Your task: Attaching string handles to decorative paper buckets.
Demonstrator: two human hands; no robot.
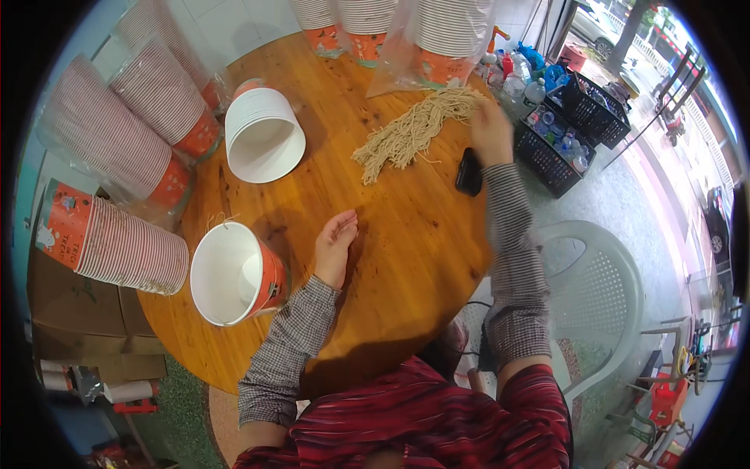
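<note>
My left hand (336, 248) rests over the wooden table with its fingers stretched out, holding nothing. To its left a white-lined orange paper bucket (273, 277) lies tilted, with a short piece of string (223, 218) at its rim. My right hand (492, 134) is at the far right end of a bundle of beige strings (418, 131); motion blurs its fingers, so their grip is unclear. Just below that hand lies a small black object (469, 172). Beyond the tilted bucket, a nested stack of white-lined buckets (266, 148) lies on its side.
Nested orange paper buckets (133, 250) lean at the table's (375, 289) left edge. Bagged bucket stacks (101, 129) stand behind them, and more bagged stacks (441, 39) stand at the far edge. Black crates (551, 160) of bottles and a pale plastic chair (601, 289) are on the right.
</note>
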